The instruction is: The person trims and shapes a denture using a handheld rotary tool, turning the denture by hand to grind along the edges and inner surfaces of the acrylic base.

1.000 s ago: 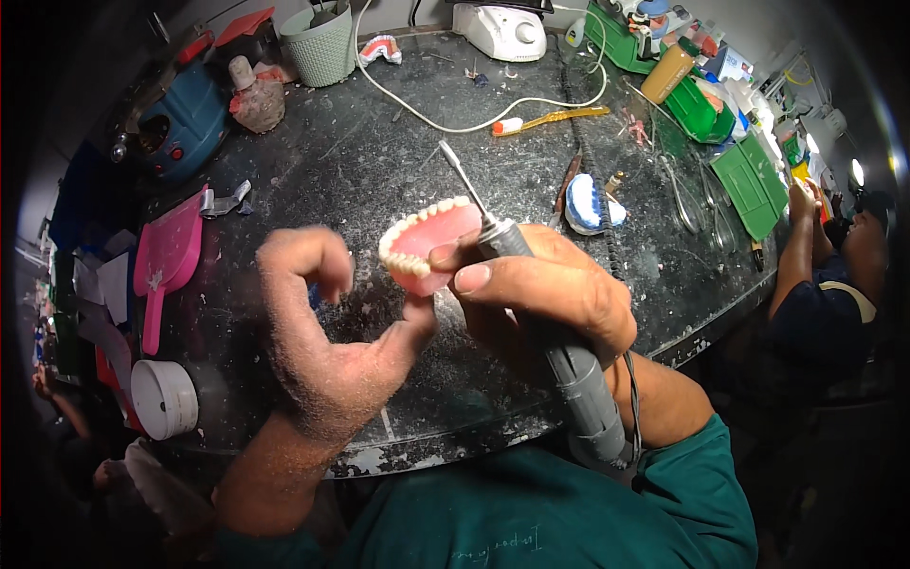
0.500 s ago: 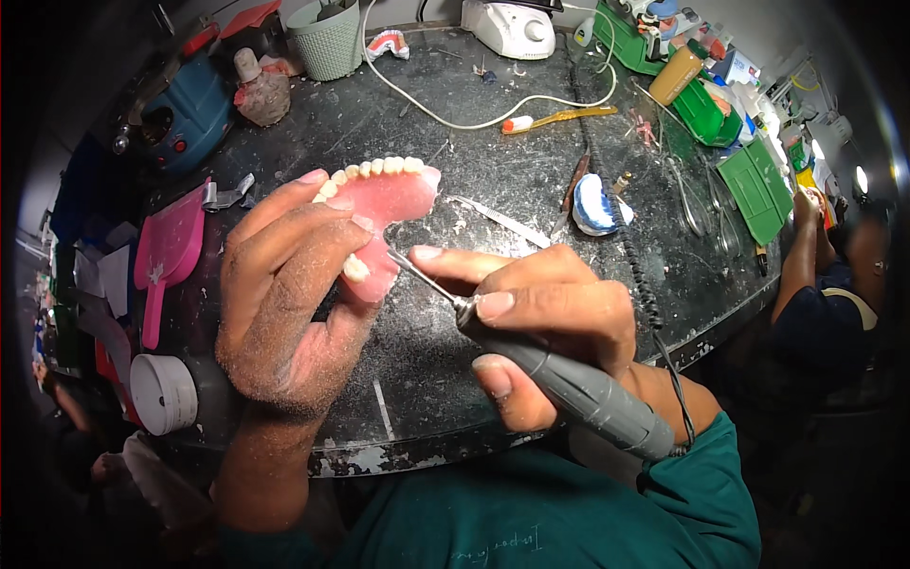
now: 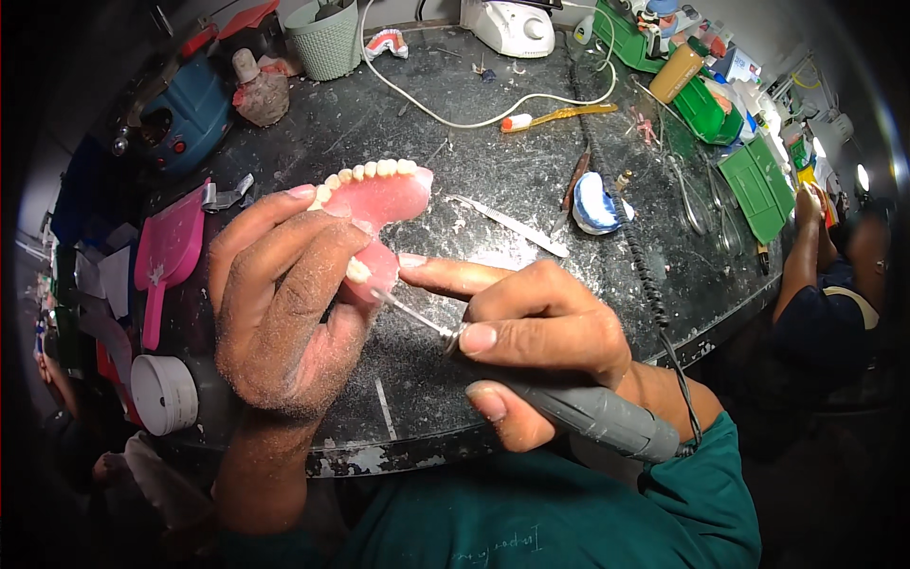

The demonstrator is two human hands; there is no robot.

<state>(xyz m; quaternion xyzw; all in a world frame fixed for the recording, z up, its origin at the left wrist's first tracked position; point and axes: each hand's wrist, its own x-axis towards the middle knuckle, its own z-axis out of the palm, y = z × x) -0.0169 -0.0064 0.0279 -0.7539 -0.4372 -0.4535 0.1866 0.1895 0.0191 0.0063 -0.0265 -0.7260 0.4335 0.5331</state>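
Note:
A pink denture (image 3: 384,201) with a row of cream teeth is pinched in my dust-covered left hand (image 3: 289,294), whose fingers hide part of its middle. My right hand (image 3: 545,327) is wrapped round a dark grey rotary handpiece (image 3: 602,417). The thin metal bur (image 3: 412,313) reaches to the denture's lower end, just below a tooth there; it looks to be touching the pink surface. The tip of my right index finger lies against the denture's edge. A coiled black cord (image 3: 645,275) runs across the bench near the handpiece.
On the dusty black bench (image 3: 455,76) lie a toothbrush (image 3: 559,116), a blue-and-white dental mould (image 3: 597,204) and a metal strip-like tool (image 3: 507,226). To the left are a pink dustpan (image 3: 171,247) and white round tub (image 3: 163,394). Another person's arm (image 3: 801,242) shows at the right.
The bur has moved down along the denture, from its inner edge to the lower end. My right hand shifted slightly down and left; the left hand tilted the denture a little.

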